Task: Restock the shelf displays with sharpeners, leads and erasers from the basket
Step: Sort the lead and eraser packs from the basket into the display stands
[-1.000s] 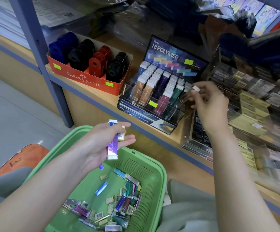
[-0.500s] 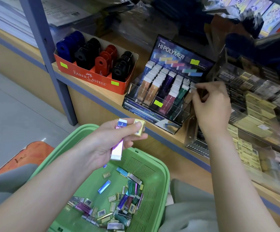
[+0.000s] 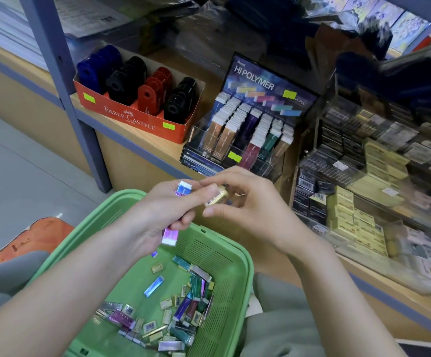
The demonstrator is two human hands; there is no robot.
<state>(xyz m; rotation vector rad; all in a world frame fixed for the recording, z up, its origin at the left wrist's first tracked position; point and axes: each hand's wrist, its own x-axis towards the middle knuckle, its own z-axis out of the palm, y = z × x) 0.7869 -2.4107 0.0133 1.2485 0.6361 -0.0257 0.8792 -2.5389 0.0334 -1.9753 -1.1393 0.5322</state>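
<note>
the slim eraser (image 3: 170,236), pink at its low end and blue at its top, is held in the curled fingers of the left hand (image 3: 157,215), just above the far rim of the green basket (image 3: 245,256). the right hand (image 3: 250,204) meets the left one here. its thumb and first finger pinch a small gold packet (image 3: 217,196), and the fingertips of the left hand seem to touch this packet too.

under the hands, in the near part of the basket, we see a heap of loose pieces (image 3: 183,313): slim erasers in purple, green and blue, and many small gold packets.

on the wooden shelf (image 3: 155,146) behind stands the hi-polymer display (image 3: 248,130), its rows full of slim erasers. to the left of it is a red cardboard box (image 3: 132,118) with blue, black and red sharpeners (image 3: 149,95) standing upright in it. to the right is a clear case (image 3: 364,176) with stacks of small packets, blurred.

on the floor at the left lies an orange object (image 3: 36,235) which we cannot identify.
</note>
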